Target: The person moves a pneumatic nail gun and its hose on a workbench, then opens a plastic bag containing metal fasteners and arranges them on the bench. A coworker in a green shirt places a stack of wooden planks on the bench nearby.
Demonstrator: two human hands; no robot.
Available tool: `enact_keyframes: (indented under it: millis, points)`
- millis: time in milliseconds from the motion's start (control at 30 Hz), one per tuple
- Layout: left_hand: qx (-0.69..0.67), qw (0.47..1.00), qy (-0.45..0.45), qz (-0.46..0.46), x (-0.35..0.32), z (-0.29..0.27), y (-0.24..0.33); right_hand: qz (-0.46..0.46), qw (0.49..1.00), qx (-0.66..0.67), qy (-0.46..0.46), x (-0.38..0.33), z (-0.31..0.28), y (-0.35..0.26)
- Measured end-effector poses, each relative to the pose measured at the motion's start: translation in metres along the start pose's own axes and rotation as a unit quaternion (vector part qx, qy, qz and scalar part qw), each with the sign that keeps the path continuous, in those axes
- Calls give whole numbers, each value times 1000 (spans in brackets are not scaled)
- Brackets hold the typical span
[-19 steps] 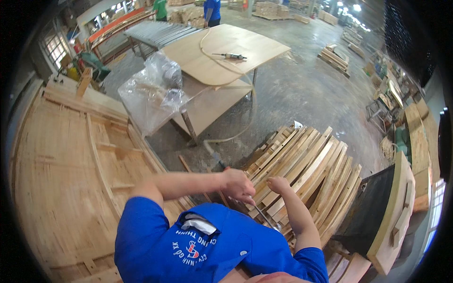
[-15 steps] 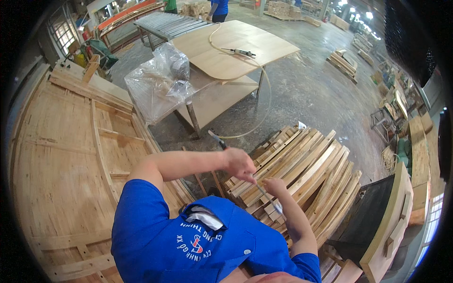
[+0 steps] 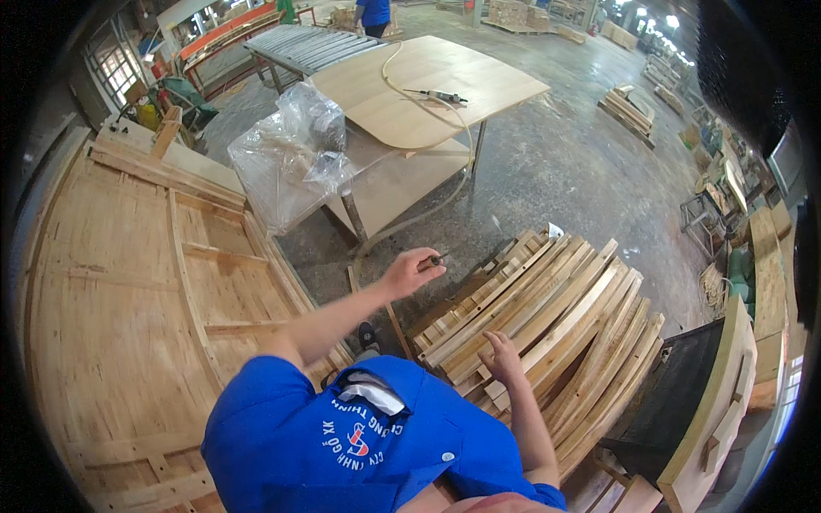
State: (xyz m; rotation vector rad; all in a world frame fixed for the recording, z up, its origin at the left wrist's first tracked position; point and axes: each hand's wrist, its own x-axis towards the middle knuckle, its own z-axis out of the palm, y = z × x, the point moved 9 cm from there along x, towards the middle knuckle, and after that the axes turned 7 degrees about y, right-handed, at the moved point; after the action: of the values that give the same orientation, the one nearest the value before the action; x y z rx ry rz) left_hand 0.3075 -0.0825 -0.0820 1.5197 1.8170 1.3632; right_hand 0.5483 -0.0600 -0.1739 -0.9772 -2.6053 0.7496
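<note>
My left hand (image 3: 412, 272) is closed round a dark-handled tool (image 3: 436, 260), raised over the floor left of the wood stack. Only the tool's dark end and a thin tip show, so I cannot tell its kind. My right hand (image 3: 505, 354) hovers above the near part of the stack. Its fingers are bent but apart, with nothing visible in them. Below it lie long pale wooden strips (image 3: 547, 308), piled side by side and slightly fanned.
A curved wooden panel (image 3: 428, 90) on a metal-legged table carries a slim air tool (image 3: 440, 96) with a hose. Clear plastic sheeting (image 3: 291, 154) covers the table's left part. Large wooden frame panels (image 3: 111, 299) stand at left; a dark-sided wooden box (image 3: 676, 402) is at right.
My left hand has moved up and away from my right hand, turning the tool so its long shaft no longer shows. My right hand has dropped slightly, its fingers opening.
</note>
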Motion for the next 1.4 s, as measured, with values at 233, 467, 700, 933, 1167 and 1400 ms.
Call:
enact_keyframes:
  millis: [233, 467, 700, 933, 1167, 1400]
  points:
    - [-499, 797, 146, -308, -41, 29, -66, -12, 961, 273, 40, 39, 73, -70]
    - [-371, 895, 64, -238, -14, -22, -96, 160, 810, 548, -134, 109, 121, -136]
    - [-276, 941, -119, -153, 38, -64, -121, 238, 841, 470, 125, 168, 147, -148]
    - [-330, 929, -45, -159, 33, -116, -159, 173, 883, 435, 26, 194, 150, -173]
    - [-351, 909, 19, -224, 4, -132, -160, 69, 902, 426, -21, 206, 137, -189]
    - [-315, 895, 57, -310, -27, -165, -176, -26, 952, 290, -94, 222, 131, -219]
